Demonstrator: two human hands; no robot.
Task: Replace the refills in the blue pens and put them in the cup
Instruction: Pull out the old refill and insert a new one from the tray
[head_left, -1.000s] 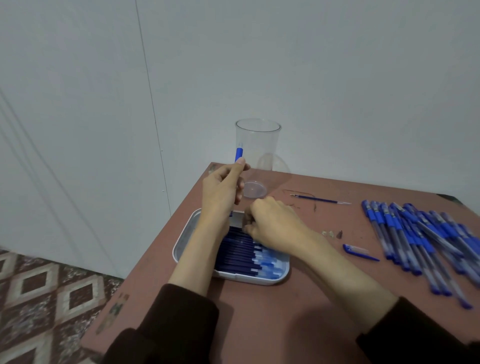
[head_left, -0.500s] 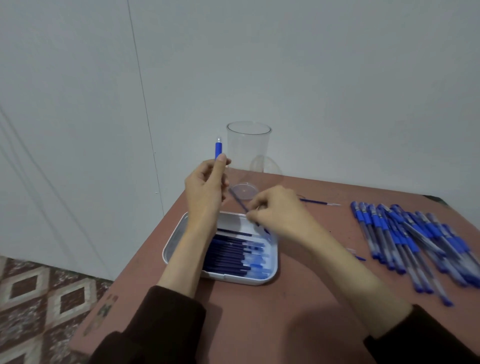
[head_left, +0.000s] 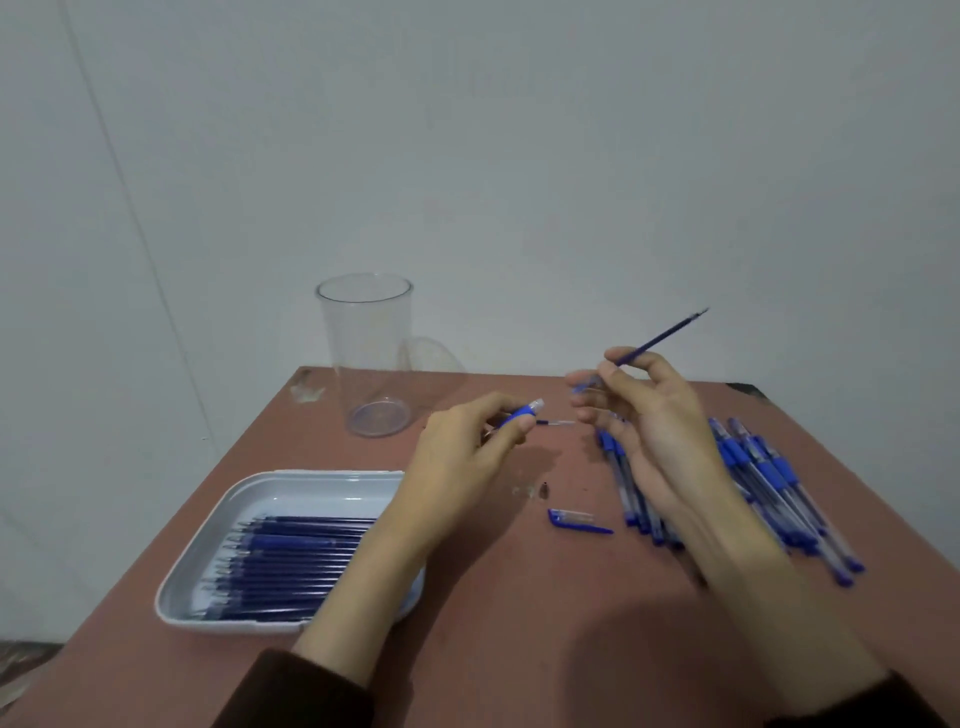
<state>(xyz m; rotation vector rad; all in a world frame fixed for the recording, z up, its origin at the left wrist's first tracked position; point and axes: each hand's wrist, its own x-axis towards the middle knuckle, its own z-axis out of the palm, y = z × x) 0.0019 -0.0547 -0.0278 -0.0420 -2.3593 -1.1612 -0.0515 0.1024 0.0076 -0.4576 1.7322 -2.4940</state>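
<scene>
My left hand (head_left: 462, 447) grips a blue pen barrel (head_left: 522, 413), its blue grip end pointing right above the table. My right hand (head_left: 649, 421) pinches a thin dark blue refill (head_left: 665, 335) that slants up to the right. The two hands are apart, over the middle of the table. A clear plastic cup (head_left: 366, 353) stands upright and empty at the back left. A white tray (head_left: 249, 499) at the front left holds several dark blue refills (head_left: 291, 566). A pile of several blue pens (head_left: 763, 478) lies on the right, partly hidden by my right forearm.
A blue pen cap (head_left: 576, 521) lies on the brown table (head_left: 519, 623) between tray and pens. A small pen tip piece (head_left: 544, 489) lies just behind the cap. Another old refill (head_left: 556, 423) lies on the table beyond my left thumb. A white wall rises behind the table.
My right hand lifted a refill out of the tray and swung it up to the right. My left hand turned the pen barrel from upright to level and moved right.
</scene>
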